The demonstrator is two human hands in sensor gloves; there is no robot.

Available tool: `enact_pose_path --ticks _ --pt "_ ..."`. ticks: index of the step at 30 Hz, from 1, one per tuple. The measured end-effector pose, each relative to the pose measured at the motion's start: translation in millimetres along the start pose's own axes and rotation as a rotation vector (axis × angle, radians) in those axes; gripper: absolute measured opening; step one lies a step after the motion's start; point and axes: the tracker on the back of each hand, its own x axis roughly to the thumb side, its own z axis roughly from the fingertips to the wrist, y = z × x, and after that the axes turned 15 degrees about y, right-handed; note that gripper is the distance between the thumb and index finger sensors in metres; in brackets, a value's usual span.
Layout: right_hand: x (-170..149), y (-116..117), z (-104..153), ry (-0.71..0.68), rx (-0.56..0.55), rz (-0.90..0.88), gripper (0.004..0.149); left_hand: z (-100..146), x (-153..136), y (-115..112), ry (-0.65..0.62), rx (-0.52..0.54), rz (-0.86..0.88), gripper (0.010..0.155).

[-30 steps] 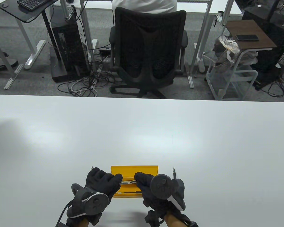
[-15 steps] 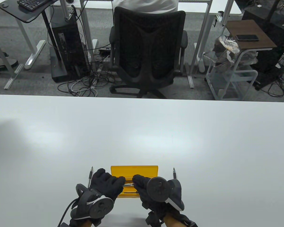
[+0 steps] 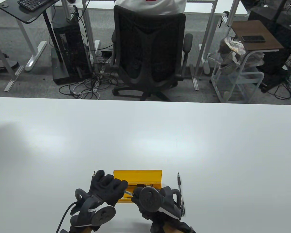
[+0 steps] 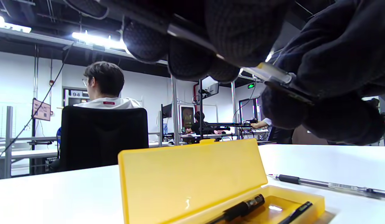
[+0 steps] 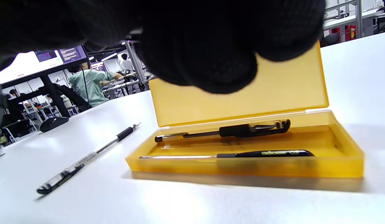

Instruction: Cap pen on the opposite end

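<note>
Both hands hold one pen in the air just in front of the open yellow case. My left hand grips the barrel. My right hand pinches the end with the clear cap and black clip. In the left wrist view my left fingers wrap the barrel and my right hand closes on the capped end. How far the cap is seated is hidden by the fingers. In the right wrist view my right hand fills the top.
The case holds a capped black pen and a slim dark pen. One loose pen lies right of the case and another lies left of it, mostly under my left hand in the table view.
The hands came closer together and drew toward me, so less pen shows between them. The right hand shifted left, uncovering the loose pen on the right. The chair behind turned.
</note>
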Motion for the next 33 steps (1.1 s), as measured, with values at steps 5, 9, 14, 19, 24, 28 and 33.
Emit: enact_pose_path --ticks 5,9,14,19,24,28,33 --pt "-4.6 3.1 -2.7 0.019 0.056 -0.024 0.046 0.1 2.4 -1.5 -0.002 -0.012 0.008 0.046" --pt "-11.1 6.3 -7.7 0.12 0.083 -0.048 0.047 -0.5 -2.6 1.2 0.042 0.02 0.053 0.056" --pt "-30.9 -0.9 -10.6 0.252 0.022 -0.133 0.047 3.1 -30.7 0.2 0.313 0.002 0.426 0.061" --pt "-35.3 -6.6 -12.0 0.209 0.026 -0.322 0.047 5.1 -46.2 -19.3 0.509 -0.124 0.813 0.054" --pt "-25.5 -3.1 -10.5 0.065 0.111 -0.383 0.047 6.0 -45.9 -28.9 0.531 -0.196 1.043 0.061" --pt "-16.1 2.3 -8.5 0.01 0.166 -0.335 0.047 4.8 -41.5 -33.0 0.471 -0.269 1.182 0.061" --pt "-12.1 8.4 -10.6 0.005 0.216 -0.35 0.047 3.4 -36.3 -26.6 0.427 -0.228 1.159 0.05"
